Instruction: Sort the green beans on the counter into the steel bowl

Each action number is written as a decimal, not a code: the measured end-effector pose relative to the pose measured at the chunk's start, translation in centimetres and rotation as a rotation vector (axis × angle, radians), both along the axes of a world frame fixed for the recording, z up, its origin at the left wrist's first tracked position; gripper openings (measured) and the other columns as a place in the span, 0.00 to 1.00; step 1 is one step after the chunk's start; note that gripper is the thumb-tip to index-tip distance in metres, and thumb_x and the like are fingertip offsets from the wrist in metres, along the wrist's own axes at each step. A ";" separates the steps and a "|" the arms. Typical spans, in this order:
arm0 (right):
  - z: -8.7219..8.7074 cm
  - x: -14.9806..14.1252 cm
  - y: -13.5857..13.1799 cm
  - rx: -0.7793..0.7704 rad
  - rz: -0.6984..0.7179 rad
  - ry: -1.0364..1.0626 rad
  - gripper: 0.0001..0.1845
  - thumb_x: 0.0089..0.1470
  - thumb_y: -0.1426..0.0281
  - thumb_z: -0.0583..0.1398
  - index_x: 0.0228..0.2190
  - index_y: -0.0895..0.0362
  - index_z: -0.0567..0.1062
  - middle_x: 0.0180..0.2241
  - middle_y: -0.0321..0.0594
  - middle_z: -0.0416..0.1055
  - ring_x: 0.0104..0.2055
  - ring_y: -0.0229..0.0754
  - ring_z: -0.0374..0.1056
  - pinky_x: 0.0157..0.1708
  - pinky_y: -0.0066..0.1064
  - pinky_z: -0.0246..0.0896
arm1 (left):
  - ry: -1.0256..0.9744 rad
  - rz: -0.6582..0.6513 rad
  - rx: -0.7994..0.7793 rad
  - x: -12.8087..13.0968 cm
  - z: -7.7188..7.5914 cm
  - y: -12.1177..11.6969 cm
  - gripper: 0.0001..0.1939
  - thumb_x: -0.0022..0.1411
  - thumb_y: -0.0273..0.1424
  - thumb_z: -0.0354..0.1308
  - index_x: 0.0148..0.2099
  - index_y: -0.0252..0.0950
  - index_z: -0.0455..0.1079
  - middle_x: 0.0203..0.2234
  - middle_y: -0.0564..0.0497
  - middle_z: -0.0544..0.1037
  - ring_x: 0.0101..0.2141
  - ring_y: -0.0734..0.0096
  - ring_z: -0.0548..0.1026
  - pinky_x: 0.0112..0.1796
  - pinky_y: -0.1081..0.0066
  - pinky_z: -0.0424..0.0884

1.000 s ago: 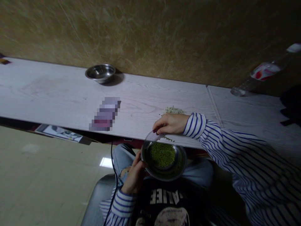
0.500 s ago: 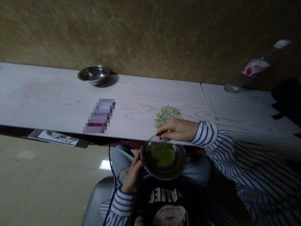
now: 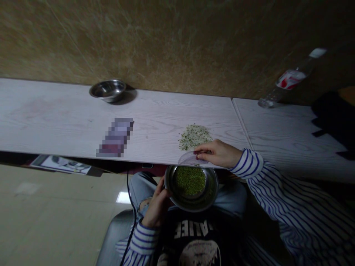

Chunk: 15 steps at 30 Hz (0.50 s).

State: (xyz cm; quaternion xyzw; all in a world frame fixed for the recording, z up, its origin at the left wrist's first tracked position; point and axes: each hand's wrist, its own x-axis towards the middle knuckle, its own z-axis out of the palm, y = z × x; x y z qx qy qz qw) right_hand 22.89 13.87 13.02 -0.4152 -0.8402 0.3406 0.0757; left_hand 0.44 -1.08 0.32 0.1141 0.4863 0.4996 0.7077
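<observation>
My left hand [image 3: 156,205] grips the left rim of a metal bowl [image 3: 212,195], held at the table's front edge above my lap. Small green beans [image 3: 191,181], which look like mung beans, cover its bottom. Just above the bowl, at the edge of the table, my right hand [image 3: 220,153] pinches a clear plastic piece with a curved edge [image 3: 187,158]; its full shape is partly hidden by my fingers. Beyond my right fingertips, green beans mixed with small white grains [image 3: 195,136] are spread in a loose patch on the tabletop.
A second metal bowl [image 3: 108,90] stands by the wall at the back left. A blurred-out flat object [image 3: 115,137] lies left of the grain patch. To the right are a clear bottle [image 3: 288,79] with a white cap and a dark item [image 3: 332,118]. A black cable [image 3: 135,218] hangs at my left.
My right hand has moved slightly right and away from the bowl, taking the clear plastic piece from over the bowl back to the table edge. My left hand still holds the bowl.
</observation>
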 end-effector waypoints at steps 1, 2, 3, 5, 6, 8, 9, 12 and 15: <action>0.0 -0.1 -0.4 0.003 0.002 0.004 0.15 0.59 0.72 0.62 0.47 0.58 0.83 0.39 0.44 0.85 0.40 0.44 0.79 0.40 0.33 0.70 | 0.003 -0.002 -0.001 0.1 0.0 -0.1 0.36 0.47 0.27 0.66 0.61 0.43 0.72 0.38 0.51 0.80 0.35 0.62 0.74 0.33 0.67 0.70; -0.1 -0.1 -0.8 0.007 0.006 0.007 0.15 0.59 0.72 0.62 0.46 0.57 0.83 0.39 0.44 0.85 0.40 0.43 0.80 0.40 0.33 0.70 | 0.009 0.000 -0.003 0.1 0.0 -0.2 0.36 0.46 0.27 0.66 0.61 0.44 0.72 0.39 0.51 0.81 0.35 0.63 0.74 0.34 0.67 0.70; -0.1 -0.1 -1.2 0.010 0.006 0.011 0.14 0.59 0.72 0.62 0.46 0.57 0.83 0.39 0.44 0.85 0.40 0.43 0.80 0.41 0.33 0.70 | 0.016 0.004 -0.006 0.2 0.0 -0.3 0.36 0.46 0.27 0.67 0.60 0.44 0.73 0.39 0.51 0.81 0.35 0.63 0.74 0.34 0.68 0.70; -0.2 0.0 -2.0 0.009 -0.026 0.035 0.14 0.59 0.72 0.62 0.45 0.57 0.84 0.38 0.44 0.85 0.39 0.44 0.80 0.41 0.34 0.71 | 0.032 0.013 -0.015 0.3 -0.1 -0.6 0.36 0.44 0.27 0.67 0.59 0.44 0.73 0.38 0.52 0.80 0.34 0.65 0.74 0.34 0.68 0.69; -0.3 0.2 -2.3 0.007 -0.062 0.062 0.14 0.59 0.72 0.62 0.45 0.57 0.83 0.38 0.44 0.85 0.39 0.44 0.80 0.42 0.34 0.72 | 0.043 0.017 -0.021 0.3 -0.1 -0.8 0.36 0.44 0.27 0.68 0.59 0.44 0.74 0.36 0.53 0.80 0.33 0.66 0.73 0.33 0.69 0.69; -0.6 0.8 -2.9 0.020 -0.163 0.143 0.15 0.58 0.71 0.62 0.45 0.57 0.83 0.38 0.44 0.85 0.40 0.45 0.81 0.43 0.36 0.74 | 0.060 0.025 -0.034 0.1 -0.3 -1.2 0.36 0.43 0.28 0.68 0.58 0.44 0.73 0.33 0.55 0.79 0.30 0.69 0.72 0.31 0.71 0.68; -0.7 1.2 -3.1 0.037 -0.216 0.184 0.15 0.58 0.71 0.62 0.45 0.57 0.83 0.39 0.44 0.85 0.41 0.46 0.81 0.44 0.37 0.74 | 0.068 0.037 -0.041 0.0 -0.4 -1.3 0.37 0.43 0.28 0.68 0.59 0.44 0.73 0.32 0.56 0.78 0.29 0.70 0.71 0.31 0.71 0.68; -1.0 2.5 -3.8 0.098 -0.350 0.280 0.14 0.57 0.68 0.62 0.43 0.57 0.84 0.40 0.45 0.85 0.41 0.48 0.81 0.45 0.41 0.76 | 0.083 0.068 -0.056 -0.3 -0.4 -1.5 0.39 0.44 0.28 0.67 0.61 0.45 0.70 0.28 0.58 0.76 0.26 0.72 0.69 0.29 0.72 0.67; -1.0 3.6 -4.6 0.113 -0.445 0.377 0.14 0.56 0.64 0.64 0.41 0.55 0.84 0.37 0.44 0.84 0.39 0.49 0.81 0.44 0.42 0.77 | 0.078 0.046 -0.051 0.2 0.1 -1.5 0.38 0.44 0.25 0.63 0.60 0.43 0.70 0.30 0.57 0.77 0.28 0.70 0.69 0.29 0.72 0.67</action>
